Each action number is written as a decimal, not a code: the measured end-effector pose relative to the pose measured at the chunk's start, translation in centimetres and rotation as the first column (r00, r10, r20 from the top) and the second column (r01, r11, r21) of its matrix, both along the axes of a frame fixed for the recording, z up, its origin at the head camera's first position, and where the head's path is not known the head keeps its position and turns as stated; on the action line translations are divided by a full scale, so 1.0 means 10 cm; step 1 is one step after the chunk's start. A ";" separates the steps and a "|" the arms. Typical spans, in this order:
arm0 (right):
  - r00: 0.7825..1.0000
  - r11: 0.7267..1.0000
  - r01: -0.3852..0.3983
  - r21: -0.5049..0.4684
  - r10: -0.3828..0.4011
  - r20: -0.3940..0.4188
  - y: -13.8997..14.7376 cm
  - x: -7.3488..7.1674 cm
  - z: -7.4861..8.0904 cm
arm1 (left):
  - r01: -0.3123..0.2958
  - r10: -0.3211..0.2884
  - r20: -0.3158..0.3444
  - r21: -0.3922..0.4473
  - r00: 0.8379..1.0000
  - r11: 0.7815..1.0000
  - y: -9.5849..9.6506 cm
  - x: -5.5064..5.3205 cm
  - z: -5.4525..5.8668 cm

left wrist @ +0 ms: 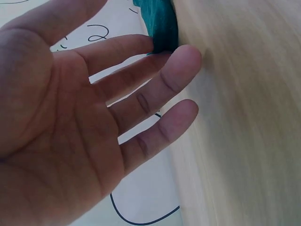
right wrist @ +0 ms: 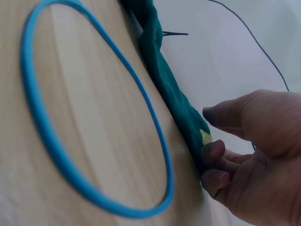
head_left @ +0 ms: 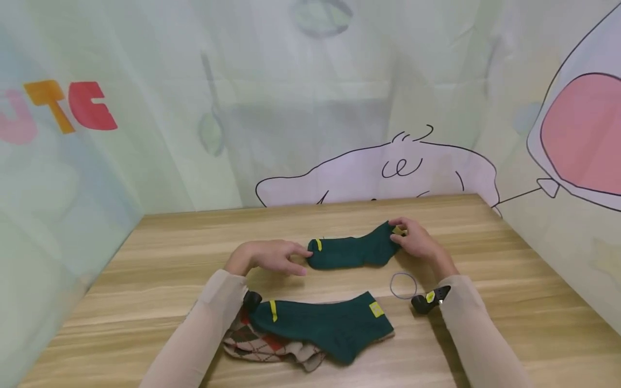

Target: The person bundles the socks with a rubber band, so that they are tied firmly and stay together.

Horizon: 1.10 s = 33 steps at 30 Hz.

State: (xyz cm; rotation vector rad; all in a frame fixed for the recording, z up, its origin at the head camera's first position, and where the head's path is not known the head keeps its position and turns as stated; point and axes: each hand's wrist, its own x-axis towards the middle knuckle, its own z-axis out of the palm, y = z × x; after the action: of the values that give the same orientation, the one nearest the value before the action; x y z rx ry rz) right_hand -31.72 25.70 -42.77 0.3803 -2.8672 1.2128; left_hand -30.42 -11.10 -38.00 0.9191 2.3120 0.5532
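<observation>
1. at the far left, big letters (head_left: pixel 47 99) show on the wall cloth behind the wooden worktop (head_left: pixel 126 302).
2. on the near part of the worktop is a crumpled checked sock (head_left: pixel 249 345), brown and red.
3. the left hand (head_left: pixel 271 256) is loose, with its fingers spread out. its fingertips touch the left end, the toe, of the far green sock.
4. the near green sock (head_left: pixel 315 323) lies on the checked sock, with a yellow stripe at its left and a yellow label at its right.
5. the far green sock (head_left: pixel 349 252) lies flat on the worktop between the two hands, toe to the left.
6. a blue ring (right wrist: pixel 46 134) lies near the right end of that sock.
7. the right hand (head_left: pixel 414 237) is loose too. its bent fingers touch the sock's right end, and its thumb stands apart from them.
</observation>
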 end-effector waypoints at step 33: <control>0.987 0.987 -0.147 -0.069 0.151 0.055 -0.03 0.09 0.34 | 0.011 0.007 -0.116 0.156 0.993 0.988 -0.45 0.21 0.52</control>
State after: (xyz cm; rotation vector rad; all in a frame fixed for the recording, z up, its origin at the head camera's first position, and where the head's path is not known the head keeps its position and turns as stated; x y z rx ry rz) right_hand -30.84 25.38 -39.41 0.5759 -2.8861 1.3583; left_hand -28.30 -15.55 -32.84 1.0524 2.3973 0.7060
